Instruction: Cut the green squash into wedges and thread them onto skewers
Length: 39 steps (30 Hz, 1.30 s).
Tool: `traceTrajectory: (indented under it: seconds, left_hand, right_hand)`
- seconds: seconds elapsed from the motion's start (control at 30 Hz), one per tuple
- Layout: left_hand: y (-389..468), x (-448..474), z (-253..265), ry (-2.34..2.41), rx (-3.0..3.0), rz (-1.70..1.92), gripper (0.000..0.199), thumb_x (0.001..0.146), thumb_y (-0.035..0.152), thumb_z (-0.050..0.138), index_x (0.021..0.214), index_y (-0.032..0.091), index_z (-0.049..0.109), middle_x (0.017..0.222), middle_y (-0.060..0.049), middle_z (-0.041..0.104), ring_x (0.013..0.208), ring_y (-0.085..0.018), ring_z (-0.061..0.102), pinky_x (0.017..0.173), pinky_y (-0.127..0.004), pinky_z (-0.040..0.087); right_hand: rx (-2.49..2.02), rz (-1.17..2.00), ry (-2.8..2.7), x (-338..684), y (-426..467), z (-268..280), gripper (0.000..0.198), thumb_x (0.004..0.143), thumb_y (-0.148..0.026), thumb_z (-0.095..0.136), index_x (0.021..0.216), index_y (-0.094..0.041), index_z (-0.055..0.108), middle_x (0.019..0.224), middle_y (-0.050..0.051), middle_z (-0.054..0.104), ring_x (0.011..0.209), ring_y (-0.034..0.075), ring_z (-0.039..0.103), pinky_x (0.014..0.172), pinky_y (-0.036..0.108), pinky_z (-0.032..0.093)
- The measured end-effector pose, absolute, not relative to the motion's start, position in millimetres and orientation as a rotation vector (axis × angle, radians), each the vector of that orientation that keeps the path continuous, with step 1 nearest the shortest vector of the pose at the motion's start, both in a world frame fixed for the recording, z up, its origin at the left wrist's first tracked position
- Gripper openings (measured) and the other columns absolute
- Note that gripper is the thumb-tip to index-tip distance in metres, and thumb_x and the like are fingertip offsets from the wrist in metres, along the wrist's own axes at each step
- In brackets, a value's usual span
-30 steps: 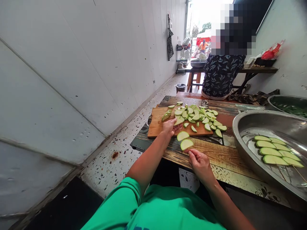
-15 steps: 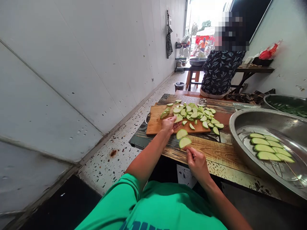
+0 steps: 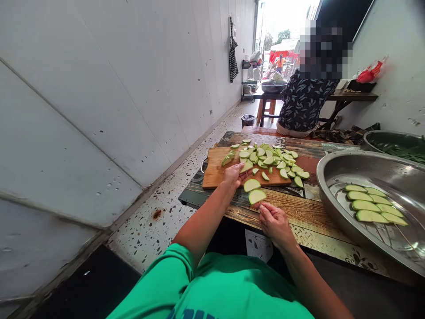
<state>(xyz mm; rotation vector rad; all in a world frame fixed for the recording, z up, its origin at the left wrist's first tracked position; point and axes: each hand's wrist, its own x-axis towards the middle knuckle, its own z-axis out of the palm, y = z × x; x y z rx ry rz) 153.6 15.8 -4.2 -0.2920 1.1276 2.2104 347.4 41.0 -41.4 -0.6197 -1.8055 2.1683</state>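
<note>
My right hand [image 3: 275, 220] pinches the lower end of a thin wooden skewer [image 3: 247, 175], just below two half-moon zucchini slices threaded on it. The nearer threaded slice [image 3: 257, 196] sits close to my fingers, and the farther threaded slice [image 3: 252, 185] is a little above it. My left hand [image 3: 233, 174] grips another zucchini slice [image 3: 246, 167] at the skewer's far end, over the front of the cutting board [image 3: 214, 170]. Its fingers partly hide that slice. Beyond it lies a heap of loose zucchini slices [image 3: 265, 156], spilling off the board's right side.
A wide metal basin [image 3: 327, 177] at right holds skewered zucchini slices [image 3: 375, 206]. Behind it stands a second basin [image 3: 368, 141] with green leaves. A seated person [image 3: 302, 102] is across the wood-patterned table [image 3: 305, 210]. A white wall [image 3: 116, 88] runs along the left.
My right hand has shifted very slightly right and its fingers have loosened a little. The left hand stays at the same slice. The seated person's head has moved slightly right.
</note>
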Motion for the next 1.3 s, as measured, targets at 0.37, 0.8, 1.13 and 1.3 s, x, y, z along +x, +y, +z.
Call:
traceTrajectory:
  seconds: [0.37,0.8,1.13,1.3]
  left_hand:
    - [12.7,152.7,-0.7,1.126,-0.275,2.197,0.009,0.082,0.005,0.061,0.081,0.013,0.066,0.077,-0.007,0.070,0.086,-0.022,0.071,0.085,-0.037,0.058]
    - [16.2,164.7,0.3,1.218,-0.161,2.153,0.003,0.082,0.009,0.062,0.085,0.008,0.063,0.067,-0.006,0.069,0.065,-0.018,0.071,0.066,-0.029,0.059]
    - [5.6,173.1,19.1,1.244,-0.040,2.122,0.012,0.086,0.015,0.061,0.096,0.010,0.064,0.082,-0.009,0.072,0.076,-0.019,0.072,0.071,-0.029,0.059]
    - [3.9,171.9,18.1,1.299,-0.076,2.116,0.007,0.081,0.013,0.064,0.088,0.012,0.065,0.083,-0.007,0.072,0.077,-0.020,0.072,0.072,-0.031,0.059]
  right_hand:
    - [-0.569,1.811,-1.974,344.3,45.3,-46.8,0.033,0.079,-0.047,0.059,0.083,-0.015,0.066,0.048,-0.005,0.042,0.042,0.009,0.037,0.039,0.023,0.024]
    - [-0.521,2.033,-1.855,338.4,50.4,-40.0,0.039,0.078,-0.053,0.062,0.088,-0.015,0.063,0.046,-0.009,0.034,0.037,0.006,0.027,0.036,0.020,0.018]
    - [-0.476,1.641,-2.100,340.4,58.1,-44.8,0.041,0.085,-0.049,0.052,0.091,-0.012,0.069,0.050,-0.004,0.042,0.045,0.010,0.038,0.044,0.023,0.030]
    - [-0.475,1.527,-2.120,339.5,57.9,-44.8,0.039,0.085,-0.046,0.051,0.091,-0.013,0.071,0.049,-0.003,0.045,0.045,0.011,0.040,0.044,0.023,0.032]
